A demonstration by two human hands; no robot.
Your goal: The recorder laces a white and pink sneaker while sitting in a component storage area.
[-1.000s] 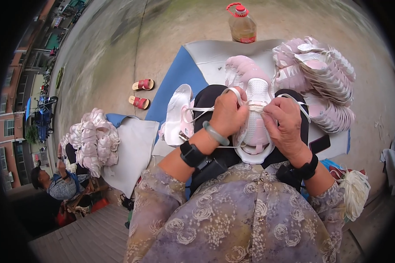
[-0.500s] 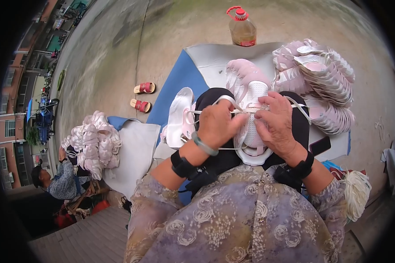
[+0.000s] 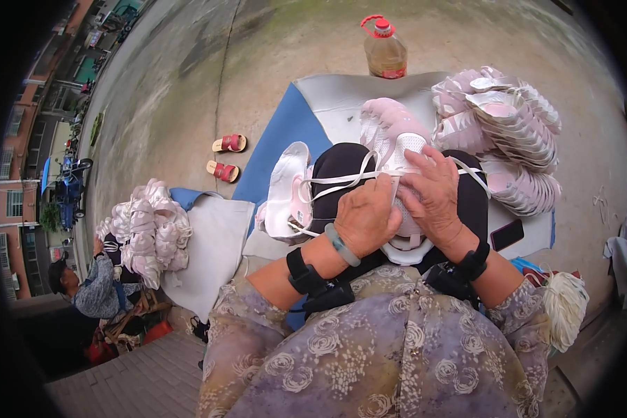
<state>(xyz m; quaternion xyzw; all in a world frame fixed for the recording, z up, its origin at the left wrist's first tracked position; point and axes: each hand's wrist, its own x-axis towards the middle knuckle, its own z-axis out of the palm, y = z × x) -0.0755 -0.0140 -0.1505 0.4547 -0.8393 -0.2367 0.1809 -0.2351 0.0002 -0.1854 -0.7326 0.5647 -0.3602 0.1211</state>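
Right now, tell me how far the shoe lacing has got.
Done, apparently: one white-and-pink shoe upper lies aside on the lap. In hand: the left hand and right hand press on a white mesh shoe upper with white laces trailing loose. Left: a big stack of pink-and-white uppers waits beyond.

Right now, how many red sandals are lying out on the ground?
2: one red sandal on the concrete left of the blue mat, the other sandal just below it. Others could be hidden.
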